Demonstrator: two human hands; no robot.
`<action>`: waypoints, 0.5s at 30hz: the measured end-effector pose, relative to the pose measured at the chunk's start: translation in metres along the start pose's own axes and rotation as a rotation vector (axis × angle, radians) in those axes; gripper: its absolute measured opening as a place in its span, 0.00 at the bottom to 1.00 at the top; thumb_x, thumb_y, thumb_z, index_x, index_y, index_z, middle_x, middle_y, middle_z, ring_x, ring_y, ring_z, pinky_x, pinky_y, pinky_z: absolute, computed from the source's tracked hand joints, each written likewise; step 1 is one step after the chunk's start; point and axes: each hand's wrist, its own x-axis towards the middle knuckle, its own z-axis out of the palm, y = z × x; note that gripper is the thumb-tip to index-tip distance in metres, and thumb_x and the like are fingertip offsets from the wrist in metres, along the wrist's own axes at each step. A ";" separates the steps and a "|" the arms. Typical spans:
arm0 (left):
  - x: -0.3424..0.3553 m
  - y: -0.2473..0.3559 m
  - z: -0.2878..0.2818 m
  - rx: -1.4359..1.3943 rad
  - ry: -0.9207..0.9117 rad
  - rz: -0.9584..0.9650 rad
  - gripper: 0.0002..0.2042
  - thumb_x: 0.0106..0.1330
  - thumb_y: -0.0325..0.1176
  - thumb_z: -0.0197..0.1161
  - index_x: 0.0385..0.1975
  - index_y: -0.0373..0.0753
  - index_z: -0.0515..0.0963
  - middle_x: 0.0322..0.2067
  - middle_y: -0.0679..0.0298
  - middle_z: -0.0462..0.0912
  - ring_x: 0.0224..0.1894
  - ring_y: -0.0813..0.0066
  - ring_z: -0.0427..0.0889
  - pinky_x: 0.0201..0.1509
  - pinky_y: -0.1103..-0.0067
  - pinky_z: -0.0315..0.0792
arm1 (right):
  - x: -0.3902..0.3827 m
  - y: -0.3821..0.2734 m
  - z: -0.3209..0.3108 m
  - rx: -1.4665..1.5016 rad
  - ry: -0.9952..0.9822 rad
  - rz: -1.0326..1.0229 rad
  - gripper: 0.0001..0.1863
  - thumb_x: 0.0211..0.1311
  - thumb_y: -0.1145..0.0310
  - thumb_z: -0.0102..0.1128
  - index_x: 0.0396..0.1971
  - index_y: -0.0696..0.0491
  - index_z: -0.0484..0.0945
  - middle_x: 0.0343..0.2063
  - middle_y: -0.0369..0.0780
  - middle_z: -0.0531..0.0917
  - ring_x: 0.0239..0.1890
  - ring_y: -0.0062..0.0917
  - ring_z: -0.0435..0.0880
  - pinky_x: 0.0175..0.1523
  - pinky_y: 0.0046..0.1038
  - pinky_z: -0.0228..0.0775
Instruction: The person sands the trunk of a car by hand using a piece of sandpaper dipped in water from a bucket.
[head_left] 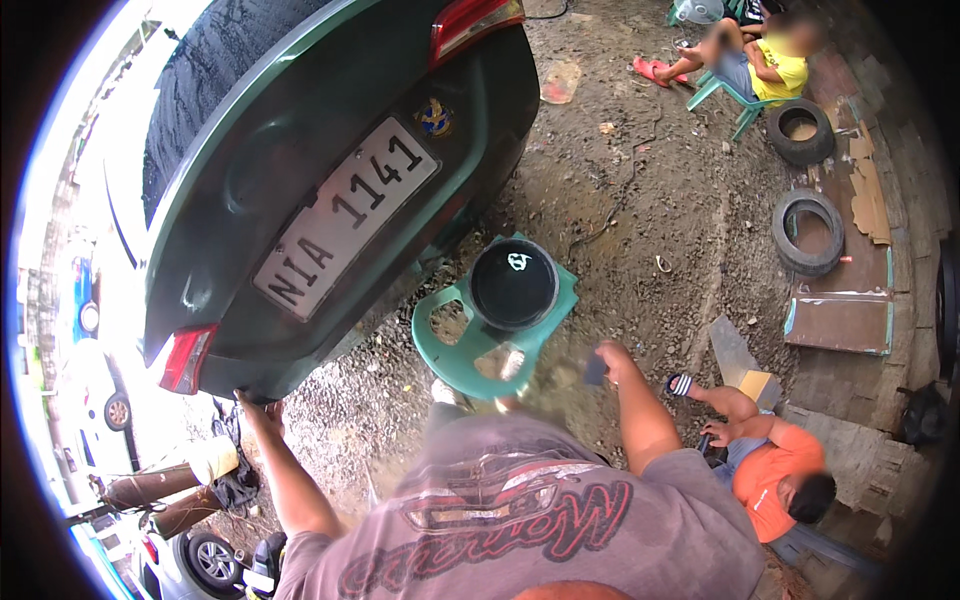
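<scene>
My left hand is at the lower left corner of a dark green car's rear bumper, with its fingers closed around the edge and partly hidden. Out to the right of my body, my right hand grips a small dark grey piece, flat and blurred; its material cannot be made out. Between the car and me, a green plastic chair carries a black bucket of dark liquid. A white shape shows in the bucket, perhaps a reflection.
A person in orange sits close on my right; another in yellow sits farther off. Two tires lie by brown boards. The ground is rough gravel. Pipe-like cylinders and parked cars are at the left.
</scene>
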 end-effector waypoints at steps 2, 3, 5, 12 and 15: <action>0.001 -0.002 0.000 -0.021 -0.023 0.009 0.45 0.67 0.75 0.59 0.75 0.46 0.66 0.63 0.56 0.76 0.52 0.60 0.80 0.54 0.65 0.84 | 0.005 -0.007 0.007 -0.028 0.040 -0.008 0.06 0.68 0.73 0.58 0.43 0.51 0.81 0.38 0.39 0.84 0.37 0.32 0.85 0.41 0.41 0.82; 0.000 -0.003 -0.001 -0.031 -0.035 0.013 0.45 0.68 0.75 0.58 0.75 0.46 0.66 0.63 0.56 0.76 0.51 0.60 0.80 0.54 0.64 0.84 | 0.008 -0.009 0.012 -0.042 0.061 -0.012 0.06 0.69 0.73 0.58 0.43 0.52 0.81 0.38 0.38 0.84 0.37 0.31 0.84 0.41 0.41 0.81; 0.002 0.000 -0.009 -0.024 -0.033 0.029 0.44 0.68 0.73 0.59 0.74 0.45 0.66 0.64 0.57 0.76 0.53 0.60 0.81 0.56 0.63 0.84 | 0.002 -0.022 0.030 -0.001 0.080 -0.016 0.06 0.72 0.70 0.59 0.44 0.52 0.82 0.38 0.38 0.84 0.37 0.32 0.84 0.42 0.41 0.80; 0.002 -0.022 -0.001 -0.088 -0.085 0.037 0.39 0.72 0.69 0.57 0.70 0.43 0.69 0.62 0.58 0.76 0.56 0.61 0.80 0.57 0.59 0.83 | 0.024 -0.046 0.055 0.243 -0.029 -0.024 0.13 0.77 0.58 0.61 0.48 0.52 0.83 0.38 0.39 0.86 0.38 0.31 0.84 0.45 0.41 0.80; 0.011 -0.049 -0.011 -0.192 0.049 -0.106 0.35 0.75 0.65 0.52 0.66 0.39 0.71 0.62 0.57 0.77 0.56 0.59 0.81 0.58 0.58 0.83 | -0.006 -0.063 0.069 0.212 -0.036 -0.082 0.14 0.78 0.58 0.60 0.49 0.52 0.83 0.40 0.39 0.86 0.39 0.30 0.85 0.46 0.40 0.81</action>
